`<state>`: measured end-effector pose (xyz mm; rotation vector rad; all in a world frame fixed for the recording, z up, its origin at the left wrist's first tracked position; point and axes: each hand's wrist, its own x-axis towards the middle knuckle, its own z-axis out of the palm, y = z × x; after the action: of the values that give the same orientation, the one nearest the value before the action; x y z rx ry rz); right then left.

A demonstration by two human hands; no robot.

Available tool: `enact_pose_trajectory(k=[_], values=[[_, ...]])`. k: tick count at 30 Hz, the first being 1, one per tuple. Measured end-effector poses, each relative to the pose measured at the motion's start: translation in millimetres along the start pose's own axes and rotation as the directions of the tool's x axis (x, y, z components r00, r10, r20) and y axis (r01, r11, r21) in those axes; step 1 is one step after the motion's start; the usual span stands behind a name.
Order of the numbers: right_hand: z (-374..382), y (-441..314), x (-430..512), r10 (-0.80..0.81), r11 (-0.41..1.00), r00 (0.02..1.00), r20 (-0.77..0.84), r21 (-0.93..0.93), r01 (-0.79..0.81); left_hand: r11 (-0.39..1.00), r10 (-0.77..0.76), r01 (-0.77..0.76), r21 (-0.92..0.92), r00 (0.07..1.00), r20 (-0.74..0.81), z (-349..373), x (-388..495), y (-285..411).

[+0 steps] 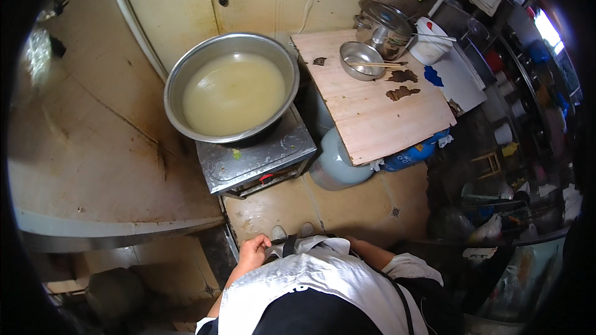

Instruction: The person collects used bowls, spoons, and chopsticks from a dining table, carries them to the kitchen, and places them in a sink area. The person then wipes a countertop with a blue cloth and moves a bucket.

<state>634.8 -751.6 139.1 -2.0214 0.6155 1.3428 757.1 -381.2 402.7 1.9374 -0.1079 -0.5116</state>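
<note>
My left hand [253,250] is held low beside the white apron [302,270], its fingers curled; whether it holds anything is not plain. The apron's edge hides most of my right hand, with only the forearm [372,255] and a bit near the wrist showing. In front of me a large metal basin [174,121] of cloudy yellowish liquid [235,95] rests on a metal gas stove [256,163], which has a red knob [266,178] at its front. Neither hand touches the basin or the stove.
On the wooden board [377,121] at right are a metal bowl [361,72] with chopsticks [375,64] across it, a lidded pot [382,32] and a white bucket [430,44]. Gas cylinders [342,163] stand beneath. A pale wall [93,149] rises at left.
</note>
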Motion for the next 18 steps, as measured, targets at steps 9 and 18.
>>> enact_pose_trajectory(k=[9,18], values=[[-8,59,-3,-0.19,0.981,0.973,-0.127,0.018,0.194,0.992,0.073,-0.088,0.095,0.986,0.149,37,50,25],[-97,131,-7,-0.204,0.977,0.96,-0.192,-0.094,0.189,0.927,0.298,-0.334,0.171,0.932,0.206,156,128,103]])
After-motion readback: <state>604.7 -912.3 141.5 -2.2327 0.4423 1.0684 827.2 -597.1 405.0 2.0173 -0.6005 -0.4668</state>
